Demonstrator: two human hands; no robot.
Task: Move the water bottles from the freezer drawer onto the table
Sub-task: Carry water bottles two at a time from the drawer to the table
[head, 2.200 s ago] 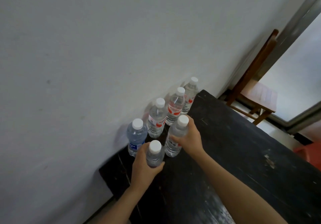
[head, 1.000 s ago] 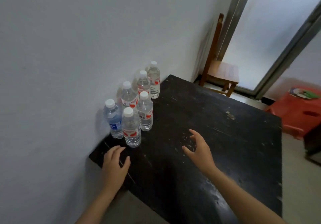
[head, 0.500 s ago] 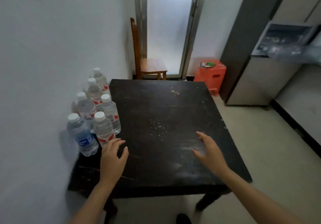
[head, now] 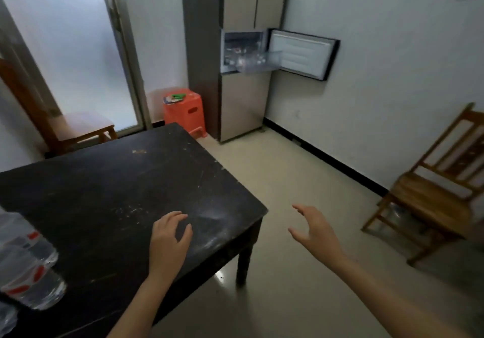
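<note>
Just unreadable red-labelled water bottles (head: pixel 32 284)

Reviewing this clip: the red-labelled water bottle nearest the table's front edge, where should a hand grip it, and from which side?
Probably round the labelled middle of the water bottle, coming from its right across the bare table. Its body is round, it stands on its base, another bottle sits close behind, and its cap is out of frame.

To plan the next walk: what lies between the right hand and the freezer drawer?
Head view: only bare floor lies between the right hand and the drawer; the table and the stool stand left of that stretch.
</note>
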